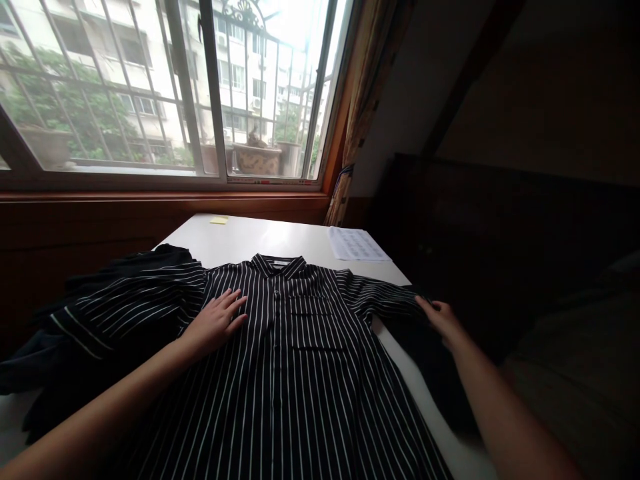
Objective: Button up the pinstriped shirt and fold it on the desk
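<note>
A black shirt with thin white stripes (pixel 300 373) lies spread face up on a white table (pixel 260 240), collar toward the window, buttoned, with a chest pocket. My left hand (pixel 217 323) rests flat on the shirt's chest, fingers spread, holding nothing. My right hand (pixel 441 319) is at the end of the shirt's right-hand sleeve (pixel 385 300) by the table's edge, fingers curled on the cuff.
Dark clothes (pixel 60 347) are heaped at the table's left end under the other sleeve. A printed sheet of paper (pixel 356 244) and a yellow sticky note (pixel 219 220) lie at the far side. A barred window (pixel 165 87) and curtain (pixel 363 100) stand behind; dark furniture is at the right.
</note>
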A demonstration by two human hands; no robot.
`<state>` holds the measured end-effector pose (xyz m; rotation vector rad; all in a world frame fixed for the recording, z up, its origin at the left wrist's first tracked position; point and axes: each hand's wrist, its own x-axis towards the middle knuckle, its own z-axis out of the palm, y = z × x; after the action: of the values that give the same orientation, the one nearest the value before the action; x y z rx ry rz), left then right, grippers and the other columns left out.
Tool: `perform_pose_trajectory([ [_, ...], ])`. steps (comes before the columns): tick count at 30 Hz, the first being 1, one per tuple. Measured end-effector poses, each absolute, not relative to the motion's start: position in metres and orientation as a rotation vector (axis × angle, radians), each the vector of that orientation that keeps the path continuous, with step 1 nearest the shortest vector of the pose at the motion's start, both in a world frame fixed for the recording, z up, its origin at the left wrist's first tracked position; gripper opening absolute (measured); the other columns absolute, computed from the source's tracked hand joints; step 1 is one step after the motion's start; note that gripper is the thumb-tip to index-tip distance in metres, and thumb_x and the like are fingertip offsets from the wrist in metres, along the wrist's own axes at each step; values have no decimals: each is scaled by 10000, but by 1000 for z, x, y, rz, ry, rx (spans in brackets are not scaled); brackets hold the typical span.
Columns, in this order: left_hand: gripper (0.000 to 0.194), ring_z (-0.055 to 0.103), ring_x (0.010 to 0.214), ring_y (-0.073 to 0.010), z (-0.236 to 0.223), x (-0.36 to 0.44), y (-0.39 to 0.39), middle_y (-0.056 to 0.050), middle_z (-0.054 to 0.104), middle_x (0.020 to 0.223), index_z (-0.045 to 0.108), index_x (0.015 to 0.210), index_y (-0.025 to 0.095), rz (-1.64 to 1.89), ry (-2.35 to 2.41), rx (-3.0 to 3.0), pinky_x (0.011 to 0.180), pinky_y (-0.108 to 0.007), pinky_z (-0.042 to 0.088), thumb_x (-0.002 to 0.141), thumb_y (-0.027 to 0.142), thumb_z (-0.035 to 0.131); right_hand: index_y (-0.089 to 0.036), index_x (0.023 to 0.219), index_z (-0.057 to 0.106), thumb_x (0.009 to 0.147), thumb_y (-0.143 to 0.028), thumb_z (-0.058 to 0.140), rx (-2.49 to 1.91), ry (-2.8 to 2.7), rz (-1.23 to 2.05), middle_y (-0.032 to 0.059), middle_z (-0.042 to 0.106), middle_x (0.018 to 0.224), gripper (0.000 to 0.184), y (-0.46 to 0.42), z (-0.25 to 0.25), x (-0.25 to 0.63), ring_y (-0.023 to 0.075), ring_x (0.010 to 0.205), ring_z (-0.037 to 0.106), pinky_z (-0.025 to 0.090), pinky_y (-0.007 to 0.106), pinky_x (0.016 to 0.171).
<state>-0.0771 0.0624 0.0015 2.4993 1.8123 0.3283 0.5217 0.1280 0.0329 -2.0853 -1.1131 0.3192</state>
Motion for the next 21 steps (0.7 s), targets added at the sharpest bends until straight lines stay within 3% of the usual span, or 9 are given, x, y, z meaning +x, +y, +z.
perform_pose_trajectory([
  [5, 545, 204, 1504, -336, -7, -78, 80, -73, 281, 1620, 405, 1504, 296, 248, 1909, 2454, 1173, -623, 170, 999, 501, 416, -104, 1178, 633, 705, -432, 792, -2133, -957, 404, 201, 732, 981, 597, 148, 26, 528, 315, 865, 717, 587, 376, 692],
  [8, 536, 294, 1468, -341, -1, -78, 87, -96, 383, 1575, 472, 1463, 289, 272, 1911, 2447, 1155, -582, 237, 977, 513, 452, -32, 1193, 629, 673, -325, 815, -2155, -932, 436, 245, 729, 981, 625, 157, 24, 535, 324, 846, 724, 588, 371, 674],
  [11, 495, 377, 1415, -325, 8, -71, 102, -98, 479, 1507, 530, 1414, 280, 325, 1897, 2467, 1151, -534, 259, 969, 488, 473, -43, 1188, 642, 681, -261, 782, -2182, -963, 415, 221, 735, 979, 569, 163, 29, 542, 312, 849, 726, 588, 373, 699],
  [16, 409, 413, 1379, -299, 14, -50, 144, -77, 545, 1438, 598, 1321, 276, 381, 1882, 2482, 1154, -479, 259, 959, 441, 501, -146, 1196, 668, 736, -251, 677, -2321, -1062, 182, 216, 697, 1103, 471, 162, 50, 553, 385, 1021, 671, 529, 508, 864],
  [21, 336, 524, 1231, -319, 16, -47, 187, -151, 611, 1291, 612, 1235, 175, 474, 2056, 2349, 1051, -474, 384, 970, 306, 454, -139, 1059, 726, 720, -203, 658, -2435, -1251, -17, 252, 664, 1073, 352, 152, 62, 545, 456, 1071, 601, 464, 590, 875],
])
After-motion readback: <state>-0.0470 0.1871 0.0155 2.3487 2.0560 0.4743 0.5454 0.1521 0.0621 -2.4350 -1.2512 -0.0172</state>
